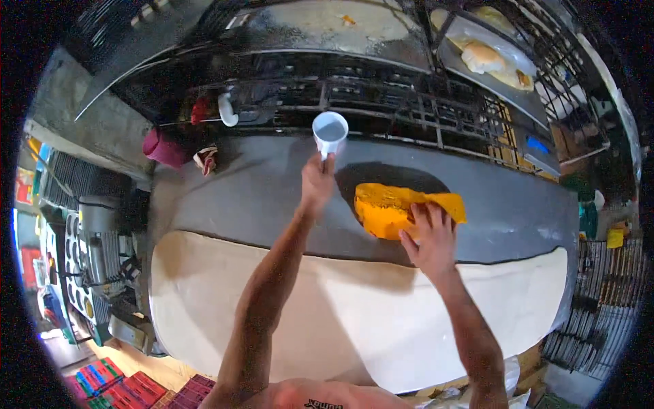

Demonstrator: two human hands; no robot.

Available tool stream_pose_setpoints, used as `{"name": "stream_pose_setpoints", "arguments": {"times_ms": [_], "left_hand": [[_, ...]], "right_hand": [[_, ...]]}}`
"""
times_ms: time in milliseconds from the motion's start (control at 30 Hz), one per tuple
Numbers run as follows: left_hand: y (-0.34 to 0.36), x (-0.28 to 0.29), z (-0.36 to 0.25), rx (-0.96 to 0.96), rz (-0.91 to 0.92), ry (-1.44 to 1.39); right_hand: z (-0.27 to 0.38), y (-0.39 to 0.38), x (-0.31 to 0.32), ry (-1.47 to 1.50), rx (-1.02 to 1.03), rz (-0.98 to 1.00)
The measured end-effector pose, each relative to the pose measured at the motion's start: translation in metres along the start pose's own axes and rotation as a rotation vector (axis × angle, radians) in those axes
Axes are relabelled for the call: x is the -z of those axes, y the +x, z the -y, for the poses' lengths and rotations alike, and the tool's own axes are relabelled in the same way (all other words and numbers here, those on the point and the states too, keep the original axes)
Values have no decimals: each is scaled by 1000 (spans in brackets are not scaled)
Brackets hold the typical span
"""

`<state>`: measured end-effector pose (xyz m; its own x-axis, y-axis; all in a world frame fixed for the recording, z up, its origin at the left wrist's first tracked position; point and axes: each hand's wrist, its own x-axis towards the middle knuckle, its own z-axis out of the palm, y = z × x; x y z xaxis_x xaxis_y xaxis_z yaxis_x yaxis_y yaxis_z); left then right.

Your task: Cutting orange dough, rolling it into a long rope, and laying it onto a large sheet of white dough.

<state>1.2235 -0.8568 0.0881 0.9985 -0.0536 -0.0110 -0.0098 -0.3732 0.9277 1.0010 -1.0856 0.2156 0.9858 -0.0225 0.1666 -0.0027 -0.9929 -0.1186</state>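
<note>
My left hand (318,183) is closed around the handle of a white cup (330,129), held out over the far side of the grey table. The cup's inside looks greyish; I cannot tell what is in it. My right hand (432,242) grips the near right side of an orange-yellow, irregular thing (381,213) with a rough, speckled upper part. Its kind is unclear, and a dark shadow lies behind it. Nearer to me, a wide, pale sheet of dough (409,320) spreads along the table, below both forearms.
A maroon tub (163,148) and a crumpled cloth (206,159) are at the table's far left. Dark metal racks (381,112) run behind the grey table (504,184). Stacked trays (606,293) stand at right, coloured crates (139,390) at lower left.
</note>
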Motion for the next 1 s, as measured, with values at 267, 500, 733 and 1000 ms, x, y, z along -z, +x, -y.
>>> {"name": "stream_pose_setpoints", "arguments": {"times_ms": [267, 500, 733, 1000], "left_hand": [[-70, -22, -16, -101, -180, -299], [-86, -19, -82, -834, 384, 689], [-115, -51, -91, -762, 357, 963], [-41, -58, -107, -311, 712, 778]], "right_hand": [[-66, 88, -42, 154, -1, 144], [-33, 45, -28, 71, 193, 83], [-61, 5, -23, -134, 211, 103], [-104, 89, -38, 209, 171, 469]]}}
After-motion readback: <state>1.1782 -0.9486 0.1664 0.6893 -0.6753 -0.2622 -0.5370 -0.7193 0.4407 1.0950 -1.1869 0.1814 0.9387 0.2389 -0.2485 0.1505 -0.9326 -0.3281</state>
